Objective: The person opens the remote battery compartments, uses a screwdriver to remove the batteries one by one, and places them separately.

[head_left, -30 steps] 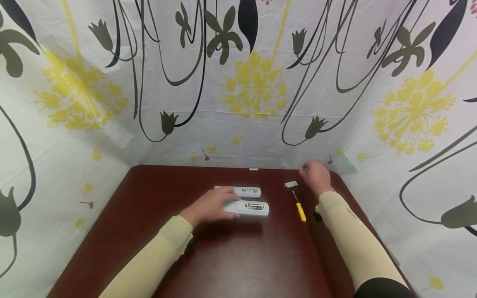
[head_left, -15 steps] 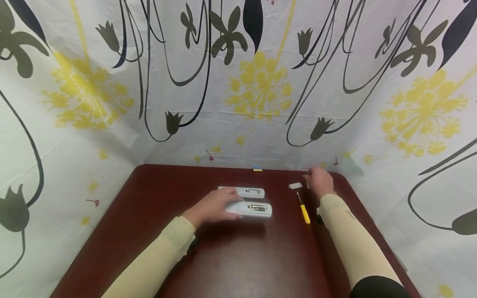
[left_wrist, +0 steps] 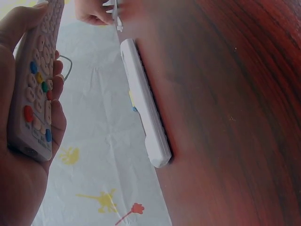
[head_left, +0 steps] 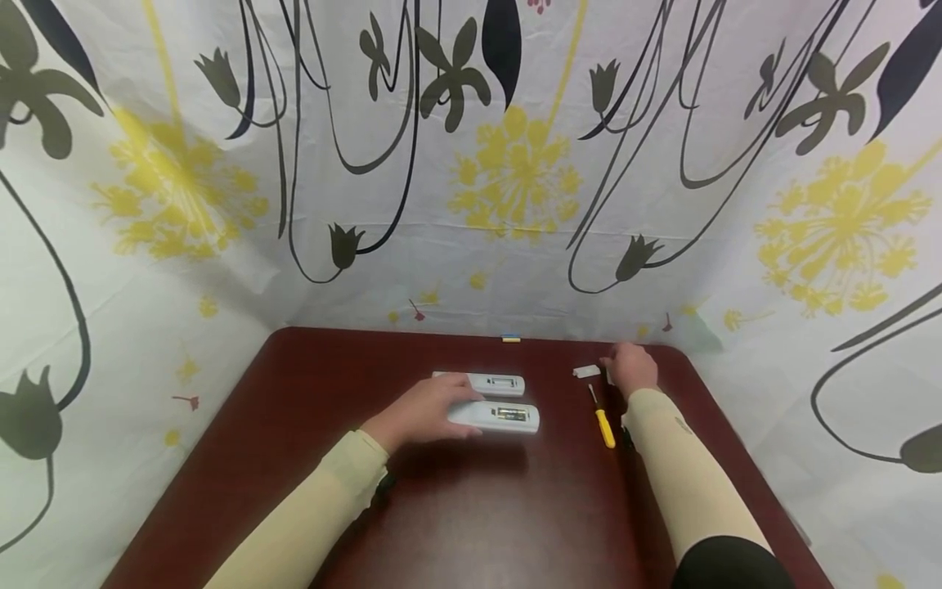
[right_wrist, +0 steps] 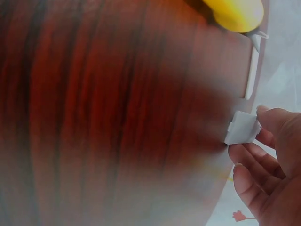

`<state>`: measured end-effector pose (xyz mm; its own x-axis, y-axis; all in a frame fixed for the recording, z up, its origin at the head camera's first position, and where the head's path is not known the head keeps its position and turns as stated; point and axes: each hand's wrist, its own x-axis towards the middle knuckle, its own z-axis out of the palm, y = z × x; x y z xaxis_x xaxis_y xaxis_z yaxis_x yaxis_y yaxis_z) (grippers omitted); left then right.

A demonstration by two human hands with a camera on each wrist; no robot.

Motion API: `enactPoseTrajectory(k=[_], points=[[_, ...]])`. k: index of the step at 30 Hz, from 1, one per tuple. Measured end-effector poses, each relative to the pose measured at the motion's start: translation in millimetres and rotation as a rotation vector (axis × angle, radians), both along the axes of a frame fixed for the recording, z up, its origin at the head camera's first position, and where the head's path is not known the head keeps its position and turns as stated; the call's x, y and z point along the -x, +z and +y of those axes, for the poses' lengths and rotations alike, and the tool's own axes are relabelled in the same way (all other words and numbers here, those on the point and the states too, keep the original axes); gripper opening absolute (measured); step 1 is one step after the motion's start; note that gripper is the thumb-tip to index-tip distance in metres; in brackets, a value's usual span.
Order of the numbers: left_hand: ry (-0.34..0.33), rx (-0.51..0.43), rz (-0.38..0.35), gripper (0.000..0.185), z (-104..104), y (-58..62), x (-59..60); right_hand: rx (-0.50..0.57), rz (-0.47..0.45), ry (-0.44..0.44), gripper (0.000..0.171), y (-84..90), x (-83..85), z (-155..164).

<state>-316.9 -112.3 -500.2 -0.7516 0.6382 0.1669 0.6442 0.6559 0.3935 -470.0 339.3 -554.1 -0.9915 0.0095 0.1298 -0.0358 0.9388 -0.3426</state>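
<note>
right hand (head_left: 633, 368) at the far right of the desk (head_left: 456, 523), fingers curled, fingertips (right_wrist: 263, 112) pinching a small white battery cover (right_wrist: 242, 128) at its edge; cover held just at the desk surface, near the far edge. second small white piece (head_left: 586, 371) flat on the desk just left of the right hand; cannot tell from the head view whether touched. yellow-handled screwdriver (head_left: 603, 421) beside the right forearm, long axis running near to far, metal tip toward the white piece, handle toward the person.

left hand (head_left: 427, 409) left of centre, fingers wrapped round the near remote (head_left: 496, 415), clamped on its left end. in the left wrist view, button face with coloured keys against the palm and fingers (left_wrist: 54, 120), so back side up. in the head view, open battery bay visible on the upturned back, toward the right end. long axis of the near remote left to right, open bay end pointing toward the right hand.

held cover lies to the right of and beyond the open bay, well apart from it, with the screwdriver between. right hand nearer the cover and screwdriver; left hand nearer both remotes.

far remote (head_left: 491, 383) flat on the desk, parallel to and just beyond the near remote, also back up, white and slim. floral curtain (head_left: 508, 172) around the desk on three sides.
</note>
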Motion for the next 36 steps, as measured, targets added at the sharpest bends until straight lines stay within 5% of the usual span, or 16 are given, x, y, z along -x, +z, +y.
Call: enactPoseTrajectory(k=[23, 30, 36], points=[[0.006, 0.008, 0.009, 0.060, 2, -1.8, 1.2, -0.009, -0.001, -0.033, 0.041, 0.1, -6.0, -7], [0.012, 0.004, 0.012, 0.061, 3, 0.9, -1.1, 0.029, 0.019, 0.005, 0.041, 9.3, -20.5, -12], [0.001, -0.018, 0.022, 0.061, 5, 1.6, -3.1, 0.065, 0.069, 0.070, 0.038, 25.4, -49.6, -28]])
